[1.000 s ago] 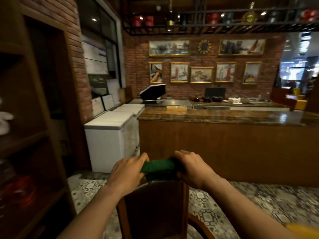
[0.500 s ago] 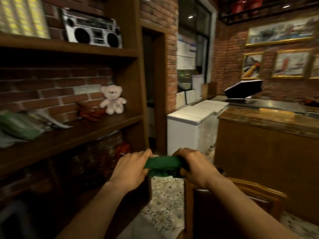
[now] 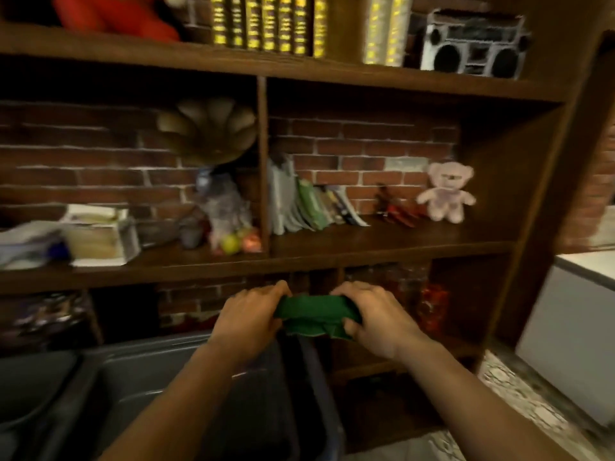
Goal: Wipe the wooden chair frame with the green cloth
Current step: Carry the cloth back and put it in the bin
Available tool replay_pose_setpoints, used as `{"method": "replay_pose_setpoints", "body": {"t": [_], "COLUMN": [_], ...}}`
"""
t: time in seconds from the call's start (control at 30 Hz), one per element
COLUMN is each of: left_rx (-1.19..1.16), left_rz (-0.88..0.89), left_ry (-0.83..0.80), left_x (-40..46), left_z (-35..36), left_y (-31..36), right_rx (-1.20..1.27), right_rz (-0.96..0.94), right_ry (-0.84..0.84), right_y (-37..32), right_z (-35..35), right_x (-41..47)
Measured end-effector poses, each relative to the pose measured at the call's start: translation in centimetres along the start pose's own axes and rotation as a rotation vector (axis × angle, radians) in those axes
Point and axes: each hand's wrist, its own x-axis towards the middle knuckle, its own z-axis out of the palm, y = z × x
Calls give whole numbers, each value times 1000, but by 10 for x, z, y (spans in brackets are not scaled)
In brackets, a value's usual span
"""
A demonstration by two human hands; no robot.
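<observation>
The green cloth is bunched and folded between both hands, held in the air in front of a wooden shelf unit. My left hand grips its left end and my right hand grips its right end. Both hands are closed on the fabric. The wooden chair is out of view.
A dark wooden shelf unit fills the view, holding books, a pink teddy bear, a boombox and a gramophone horn. Grey bins stand below my left arm. A white chest freezer stands at the right.
My view has swung left from the counter and chair to the shelf unit. Both hands have kept hold of the green cloth; the chair has left the view.
</observation>
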Motion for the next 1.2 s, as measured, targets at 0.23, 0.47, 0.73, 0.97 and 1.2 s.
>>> {"method": "replay_pose_setpoints", "body": {"t": [0.23, 0.47, 0.73, 0.97, 1.2], "left_rx": [83, 39, -9, -13, -27], "left_rz": [-179, -325, -463, -507, -553], "left_ry": [59, -67, -247, -484, -665], "left_x": [-56, -101, -125, -164, -197], "left_z": [-19, 27, 120, 208, 264], "left_y": [-167, -248, -262, -250, -242], "right_rx": [107, 161, 187, 225, 146], "right_rz": [-187, -180, -117, -24, -1], "right_ry": [-15, -115, -319, -536, -766], "right_y": [-114, -145, -109, -68, -49], "right_z": [106, 204, 310, 399, 457], "right_x": [115, 154, 159, 117, 72]}}
